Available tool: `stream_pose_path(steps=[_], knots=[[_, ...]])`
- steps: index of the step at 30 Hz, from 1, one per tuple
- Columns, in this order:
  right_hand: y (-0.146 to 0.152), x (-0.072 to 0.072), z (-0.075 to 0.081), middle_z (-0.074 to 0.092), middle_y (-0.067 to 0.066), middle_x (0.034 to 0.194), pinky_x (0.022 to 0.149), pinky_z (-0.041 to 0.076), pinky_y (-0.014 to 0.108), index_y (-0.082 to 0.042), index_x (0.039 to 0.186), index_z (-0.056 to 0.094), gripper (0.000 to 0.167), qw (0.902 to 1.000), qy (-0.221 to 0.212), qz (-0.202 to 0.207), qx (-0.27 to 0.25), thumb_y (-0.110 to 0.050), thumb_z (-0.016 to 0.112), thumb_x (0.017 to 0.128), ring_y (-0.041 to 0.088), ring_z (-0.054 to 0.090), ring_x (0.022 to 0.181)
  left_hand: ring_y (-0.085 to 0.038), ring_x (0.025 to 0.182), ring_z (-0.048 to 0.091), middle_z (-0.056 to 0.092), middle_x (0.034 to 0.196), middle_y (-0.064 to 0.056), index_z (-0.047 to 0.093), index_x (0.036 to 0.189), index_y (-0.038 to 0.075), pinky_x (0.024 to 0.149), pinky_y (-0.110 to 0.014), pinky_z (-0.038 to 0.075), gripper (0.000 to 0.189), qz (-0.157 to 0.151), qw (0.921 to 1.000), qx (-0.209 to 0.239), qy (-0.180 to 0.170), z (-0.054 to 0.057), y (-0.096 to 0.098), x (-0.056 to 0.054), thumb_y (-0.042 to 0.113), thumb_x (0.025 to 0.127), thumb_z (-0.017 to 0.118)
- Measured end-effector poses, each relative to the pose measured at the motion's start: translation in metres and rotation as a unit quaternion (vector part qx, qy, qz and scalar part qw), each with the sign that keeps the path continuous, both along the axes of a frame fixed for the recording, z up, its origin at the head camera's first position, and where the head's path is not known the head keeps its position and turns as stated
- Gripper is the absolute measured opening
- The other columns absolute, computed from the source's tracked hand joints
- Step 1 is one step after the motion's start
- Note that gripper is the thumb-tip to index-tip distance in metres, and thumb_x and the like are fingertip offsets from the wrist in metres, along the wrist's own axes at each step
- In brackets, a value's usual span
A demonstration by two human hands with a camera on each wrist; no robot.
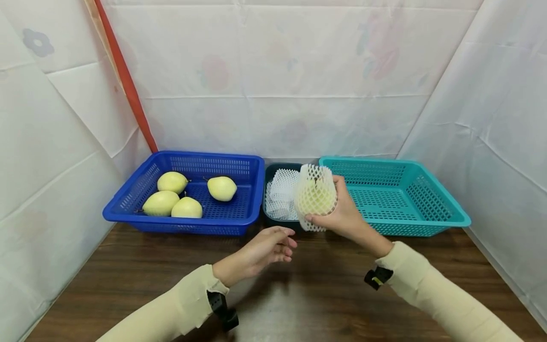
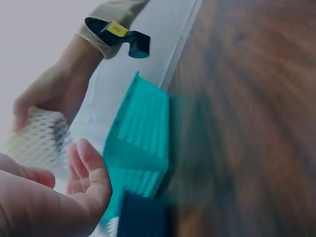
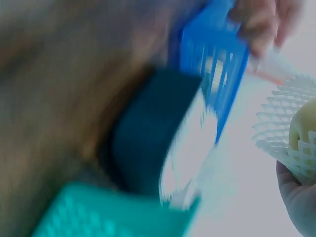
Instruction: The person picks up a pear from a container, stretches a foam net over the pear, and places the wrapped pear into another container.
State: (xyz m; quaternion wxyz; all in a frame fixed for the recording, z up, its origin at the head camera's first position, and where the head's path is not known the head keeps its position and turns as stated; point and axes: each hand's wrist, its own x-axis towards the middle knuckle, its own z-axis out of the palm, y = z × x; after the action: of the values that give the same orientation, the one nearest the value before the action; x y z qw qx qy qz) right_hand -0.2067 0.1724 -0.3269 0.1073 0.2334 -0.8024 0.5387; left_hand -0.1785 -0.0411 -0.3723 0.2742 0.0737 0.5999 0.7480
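Note:
My right hand (image 1: 342,211) grips a pale yellow-green pear (image 1: 317,197) wrapped in a white foam net sleeve (image 1: 301,178), raised above the front of a small dark green basket (image 1: 273,221). Through the open end of the sleeve the pear (image 3: 303,126) shows in the right wrist view. My left hand (image 1: 267,251) holds nothing; its fingers are loosely bent, in front of the small basket and a little left of the wrapped pear. More white foam nets (image 1: 283,190) lie inside that small basket.
On the left a blue basket (image 1: 183,222) contains several bare pears (image 1: 222,188). A teal basket (image 1: 380,197) stands on the right. All three baskets line the back of the dark wooden table (image 1: 299,304), against white sheeting (image 1: 273,71).

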Motion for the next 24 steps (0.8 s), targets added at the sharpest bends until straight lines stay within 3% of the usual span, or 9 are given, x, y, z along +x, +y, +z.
stream_pose_path(steps=[7,14,18,21,24], knots=[[0.041,-0.032,0.032,0.043,0.021,0.124,0.076,0.051,0.046,-0.002,0.137,0.021,0.093,0.9925,-0.008,-0.056,0.108,-0.009,0.084,0.069,0.034,0.053,0.102,-0.014,0.072,0.057,0.06,0.091,-0.01,0.046,0.12,-0.005,0.067,-0.028,0.05,0.024,0.021,0.9953,-0.06,0.074,0.028,-0.03,-0.011,0.009,0.101,0.041],[0.081,-0.065,0.053,0.044,0.022,0.121,0.072,0.051,0.043,0.0,0.136,0.022,0.087,0.9697,-0.039,-0.014,0.241,-0.013,0.082,0.073,0.033,0.052,0.099,-0.014,0.077,0.057,0.058,0.094,-0.009,0.041,0.125,-0.006,0.069,-0.028,0.051,0.03,0.076,0.9796,-0.121,0.141,0.049,-0.08,-0.037,0.01,0.099,0.041],[0.093,-0.08,0.057,0.046,0.022,0.117,0.067,0.05,0.04,0.0,0.134,0.023,0.084,0.9574,-0.051,-0.012,0.284,-0.012,0.081,0.074,0.032,0.054,0.092,-0.012,0.082,0.057,0.058,0.101,-0.014,0.037,0.13,-0.007,0.073,-0.03,0.051,0.037,0.102,0.9606,-0.182,0.184,0.055,-0.113,-0.053,0.013,0.1,0.043],[0.097,-0.092,0.056,0.047,0.021,0.113,0.064,0.049,0.04,-0.001,0.133,0.024,0.082,0.9494,-0.065,-0.02,0.307,-0.009,0.08,0.074,0.031,0.054,0.087,-0.013,0.087,0.057,0.056,0.11,-0.02,0.035,0.132,-0.008,0.076,-0.031,0.051,0.04,0.116,0.9397,-0.237,0.217,0.055,-0.136,-0.064,0.014,0.1,0.042],[0.098,-0.107,0.051,0.048,0.022,0.111,0.061,0.048,0.04,-0.002,0.133,0.025,0.08,0.9345,-0.065,-0.024,0.349,-0.007,0.079,0.074,0.031,0.054,0.083,-0.02,0.093,0.056,0.053,0.115,-0.024,0.035,0.131,-0.009,0.078,-0.034,0.051,0.04,0.124,0.9159,-0.296,0.241,0.052,-0.158,-0.071,0.015,0.1,0.043]])
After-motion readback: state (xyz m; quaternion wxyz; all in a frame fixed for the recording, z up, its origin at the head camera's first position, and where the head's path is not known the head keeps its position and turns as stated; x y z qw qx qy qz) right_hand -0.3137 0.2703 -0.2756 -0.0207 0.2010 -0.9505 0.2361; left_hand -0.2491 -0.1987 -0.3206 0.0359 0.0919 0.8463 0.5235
